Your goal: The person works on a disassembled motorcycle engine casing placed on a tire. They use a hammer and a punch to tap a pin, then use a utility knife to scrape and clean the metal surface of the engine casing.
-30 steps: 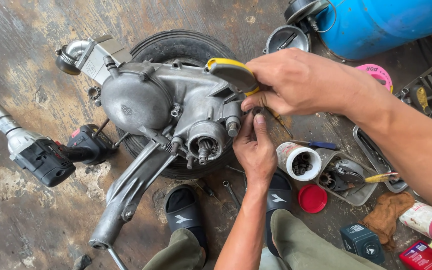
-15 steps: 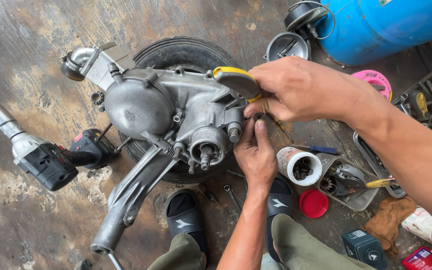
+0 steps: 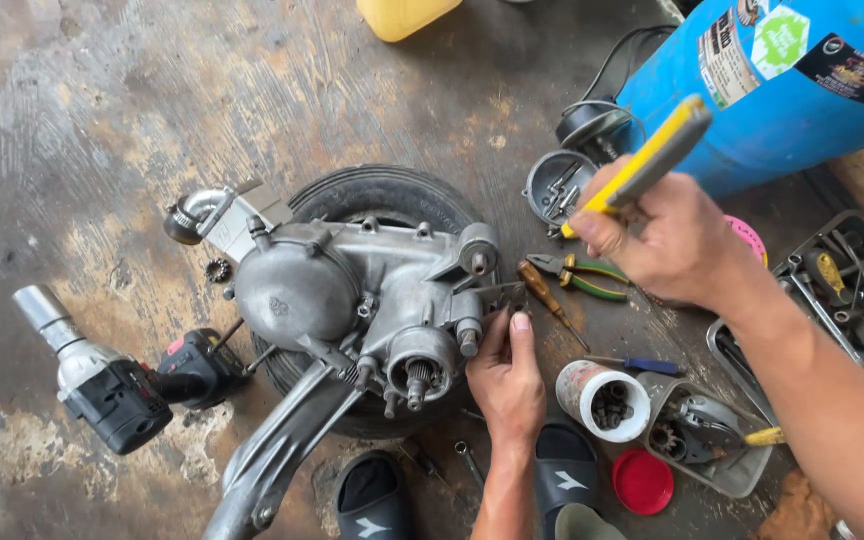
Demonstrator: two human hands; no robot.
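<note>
Bare left hand (image 3: pixel 508 385), bare right hand (image 3: pixel 664 240), sleeveless forearms, black slide sandals (image 3: pixel 567 478) with white marks

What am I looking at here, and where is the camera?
The camera sits on a person's head and looks down at their own two hands, working on a stained concrete floor. No robot is involved.

In the middle lies a grey metal engine with a black tyre under it. The left hand rests against the engine's right side. The right hand is raised above it and grips a yellow-handled tool; its working end is hidden by the hand.

On the left lies a black power tool. On the right are pliers, a screwdriver, a white cup of small parts, a red lid and a tray of tools. A blue tank stands behind. The black sandals at the bottom are on the person's feet.
</note>
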